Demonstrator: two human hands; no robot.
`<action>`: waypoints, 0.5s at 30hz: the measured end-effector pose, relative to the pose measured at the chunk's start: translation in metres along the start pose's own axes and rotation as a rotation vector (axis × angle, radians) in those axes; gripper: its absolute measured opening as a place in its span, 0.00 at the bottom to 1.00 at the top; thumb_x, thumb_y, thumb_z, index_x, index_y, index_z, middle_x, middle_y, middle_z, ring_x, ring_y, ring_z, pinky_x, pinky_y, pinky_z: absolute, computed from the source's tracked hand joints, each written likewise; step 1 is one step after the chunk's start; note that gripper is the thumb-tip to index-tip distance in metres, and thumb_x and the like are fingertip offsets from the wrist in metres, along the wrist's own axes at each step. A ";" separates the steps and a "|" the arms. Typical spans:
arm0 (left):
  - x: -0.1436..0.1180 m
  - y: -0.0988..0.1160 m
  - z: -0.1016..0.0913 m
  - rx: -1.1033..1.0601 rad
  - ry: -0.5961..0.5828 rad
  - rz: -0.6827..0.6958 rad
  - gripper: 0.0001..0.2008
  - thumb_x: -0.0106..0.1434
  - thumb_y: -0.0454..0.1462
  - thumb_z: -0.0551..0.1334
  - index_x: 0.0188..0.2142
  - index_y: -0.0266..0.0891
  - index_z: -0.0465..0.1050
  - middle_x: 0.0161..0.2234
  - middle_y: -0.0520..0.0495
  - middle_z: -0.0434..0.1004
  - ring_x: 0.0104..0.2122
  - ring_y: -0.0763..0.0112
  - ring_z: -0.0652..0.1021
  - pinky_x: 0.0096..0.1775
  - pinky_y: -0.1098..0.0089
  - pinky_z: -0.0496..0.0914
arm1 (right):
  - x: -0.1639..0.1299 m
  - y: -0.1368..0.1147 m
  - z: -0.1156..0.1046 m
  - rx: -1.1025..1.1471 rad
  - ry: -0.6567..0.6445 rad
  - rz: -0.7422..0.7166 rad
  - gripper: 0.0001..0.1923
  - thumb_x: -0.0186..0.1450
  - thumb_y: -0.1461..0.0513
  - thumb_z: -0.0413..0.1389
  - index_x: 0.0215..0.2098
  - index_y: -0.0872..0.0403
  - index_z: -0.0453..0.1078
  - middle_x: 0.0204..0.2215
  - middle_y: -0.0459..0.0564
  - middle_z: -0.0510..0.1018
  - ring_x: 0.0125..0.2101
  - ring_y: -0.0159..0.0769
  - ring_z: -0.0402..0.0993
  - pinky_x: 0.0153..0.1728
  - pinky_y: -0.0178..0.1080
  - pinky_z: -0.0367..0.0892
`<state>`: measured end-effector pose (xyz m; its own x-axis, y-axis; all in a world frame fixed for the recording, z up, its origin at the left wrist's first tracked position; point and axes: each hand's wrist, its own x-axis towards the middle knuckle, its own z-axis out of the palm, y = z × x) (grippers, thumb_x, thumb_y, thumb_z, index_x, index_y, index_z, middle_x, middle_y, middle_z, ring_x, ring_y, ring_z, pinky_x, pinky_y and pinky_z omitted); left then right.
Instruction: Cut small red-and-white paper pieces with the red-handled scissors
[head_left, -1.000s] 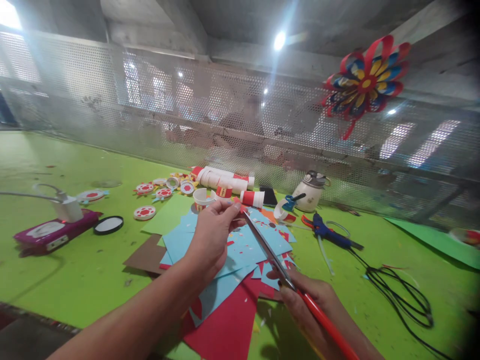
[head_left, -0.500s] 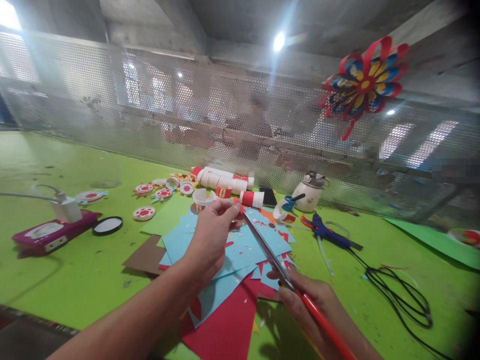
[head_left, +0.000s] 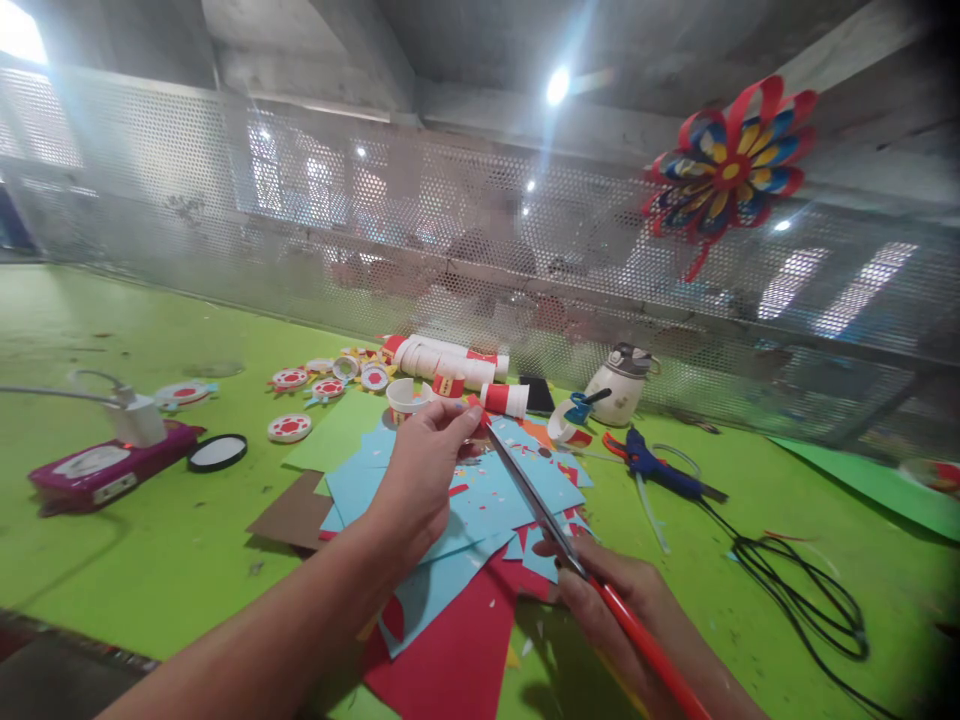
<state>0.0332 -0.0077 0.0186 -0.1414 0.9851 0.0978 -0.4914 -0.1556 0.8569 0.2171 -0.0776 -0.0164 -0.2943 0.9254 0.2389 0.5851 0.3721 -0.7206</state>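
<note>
Where the green worktop (head_left: 150,560) fills the left of the frame, a magenta device (head_left: 105,468) with a white plug lies beside a black-rimmed disc (head_left: 217,452), with red-and-white paper rounds (head_left: 289,427) further back. At centre, the left hand (head_left: 424,475) is raised over a spread of blue paper sheets (head_left: 487,495) and red paper sheets (head_left: 457,650), its thumb and fingertips pinched closed on a small red paper piece (head_left: 477,415). Scissors (head_left: 536,500) with red handles meet that piece at their blade tips, blades almost closed; the right hand (head_left: 626,605), lower centre-right, is closed around the handles. Behind stand stacked paper cups (head_left: 446,360) and a white bottle (head_left: 621,385). Right of centre lies a blue glue gun (head_left: 664,470) with black cord; a paper flower (head_left: 727,165) hangs at upper right.
</note>
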 end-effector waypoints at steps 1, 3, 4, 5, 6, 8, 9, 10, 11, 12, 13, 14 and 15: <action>0.000 0.000 0.000 -0.006 -0.004 -0.007 0.07 0.50 0.35 0.66 0.25 0.35 0.70 0.25 0.51 0.71 0.27 0.75 0.71 0.31 0.72 0.65 | 0.000 -0.001 0.000 0.029 -0.009 0.003 0.25 0.65 0.46 0.46 0.39 0.56 0.73 0.20 0.46 0.69 0.21 0.35 0.64 0.22 0.35 0.60; 0.000 0.001 -0.002 -0.027 -0.017 -0.022 0.06 0.50 0.35 0.66 0.25 0.35 0.70 0.26 0.50 0.72 0.27 0.75 0.71 0.31 0.72 0.65 | 0.000 -0.004 -0.002 0.081 -0.041 0.019 0.26 0.65 0.46 0.45 0.40 0.57 0.72 0.18 0.44 0.64 0.18 0.32 0.59 0.19 0.33 0.57; 0.000 0.002 -0.002 -0.040 -0.025 -0.029 0.06 0.49 0.35 0.66 0.25 0.35 0.70 0.26 0.50 0.72 0.27 0.76 0.71 0.31 0.72 0.65 | -0.001 -0.005 -0.003 0.094 -0.053 0.024 0.26 0.65 0.46 0.45 0.40 0.58 0.72 0.17 0.43 0.62 0.18 0.31 0.57 0.19 0.33 0.56; 0.000 0.003 -0.003 -0.053 -0.032 -0.034 0.06 0.49 0.34 0.66 0.25 0.34 0.70 0.26 0.50 0.72 0.27 0.76 0.71 0.31 0.73 0.65 | -0.001 -0.007 -0.004 0.100 -0.059 0.027 0.26 0.65 0.45 0.45 0.39 0.57 0.72 0.18 0.43 0.61 0.18 0.31 0.57 0.19 0.34 0.55; 0.000 0.003 -0.003 -0.064 -0.040 -0.040 0.06 0.49 0.34 0.66 0.25 0.34 0.70 0.25 0.50 0.72 0.26 0.76 0.71 0.31 0.72 0.66 | -0.002 -0.008 -0.004 0.103 -0.062 0.030 0.26 0.65 0.45 0.44 0.38 0.56 0.72 0.18 0.43 0.61 0.19 0.32 0.58 0.20 0.34 0.56; 0.000 0.005 -0.004 -0.084 -0.055 -0.044 0.05 0.50 0.33 0.65 0.24 0.34 0.70 0.24 0.50 0.72 0.25 0.76 0.71 0.31 0.72 0.66 | -0.002 -0.008 -0.005 0.117 -0.069 0.036 0.27 0.65 0.44 0.44 0.38 0.56 0.73 0.18 0.44 0.62 0.20 0.33 0.59 0.21 0.34 0.56; 0.001 0.005 -0.004 -0.093 -0.062 -0.045 0.05 0.50 0.33 0.65 0.24 0.34 0.69 0.23 0.50 0.71 0.25 0.75 0.71 0.31 0.72 0.67 | -0.003 -0.008 -0.006 0.133 -0.082 0.040 0.27 0.65 0.44 0.44 0.38 0.56 0.73 0.18 0.44 0.62 0.19 0.32 0.59 0.20 0.34 0.56; 0.001 0.006 -0.004 -0.102 -0.067 -0.045 0.05 0.49 0.33 0.65 0.23 0.34 0.69 0.23 0.50 0.71 0.24 0.75 0.71 0.31 0.71 0.67 | -0.003 -0.006 -0.006 0.154 -0.100 0.045 0.28 0.65 0.44 0.43 0.39 0.57 0.72 0.18 0.43 0.61 0.19 0.32 0.58 0.20 0.34 0.56; 0.001 0.007 -0.004 -0.110 -0.069 -0.047 0.05 0.49 0.32 0.65 0.23 0.34 0.69 0.22 0.50 0.71 0.24 0.75 0.71 0.30 0.71 0.67 | -0.003 -0.005 -0.006 0.174 -0.119 0.049 0.28 0.66 0.44 0.43 0.40 0.58 0.72 0.17 0.43 0.61 0.18 0.31 0.57 0.19 0.34 0.55; 0.001 0.007 -0.004 -0.119 -0.068 -0.049 0.05 0.49 0.32 0.64 0.23 0.34 0.69 0.22 0.50 0.71 0.24 0.75 0.71 0.30 0.71 0.67 | -0.004 -0.003 -0.006 0.194 -0.133 0.052 0.28 0.66 0.45 0.43 0.41 0.59 0.71 0.16 0.42 0.61 0.17 0.30 0.57 0.19 0.33 0.55; 0.001 0.007 -0.004 -0.127 -0.065 -0.050 0.05 0.49 0.32 0.64 0.22 0.34 0.68 0.22 0.50 0.71 0.24 0.75 0.71 0.30 0.71 0.67 | -0.004 -0.002 -0.006 0.211 -0.141 0.056 0.29 0.66 0.45 0.43 0.41 0.60 0.71 0.16 0.42 0.60 0.17 0.30 0.57 0.18 0.33 0.55; 0.001 0.008 -0.004 -0.133 -0.060 -0.050 0.04 0.49 0.31 0.64 0.22 0.34 0.68 0.22 0.50 0.71 0.24 0.75 0.71 0.30 0.71 0.67 | -0.005 -0.001 -0.006 0.223 -0.145 0.060 0.28 0.67 0.45 0.43 0.42 0.60 0.71 0.15 0.41 0.60 0.16 0.30 0.57 0.18 0.33 0.55; 0.002 0.008 -0.004 -0.136 -0.058 -0.048 0.04 0.48 0.31 0.64 0.22 0.34 0.68 0.22 0.50 0.71 0.23 0.75 0.71 0.30 0.71 0.67 | -0.006 -0.001 -0.007 0.230 -0.141 0.066 0.28 0.67 0.45 0.43 0.42 0.59 0.71 0.14 0.41 0.60 0.16 0.30 0.57 0.18 0.33 0.55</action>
<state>0.0259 -0.0077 0.0237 -0.0673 0.9936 0.0910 -0.6092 -0.1132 0.7849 0.2232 -0.0828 -0.0127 -0.3732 0.9217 0.1055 0.4242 0.2707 -0.8642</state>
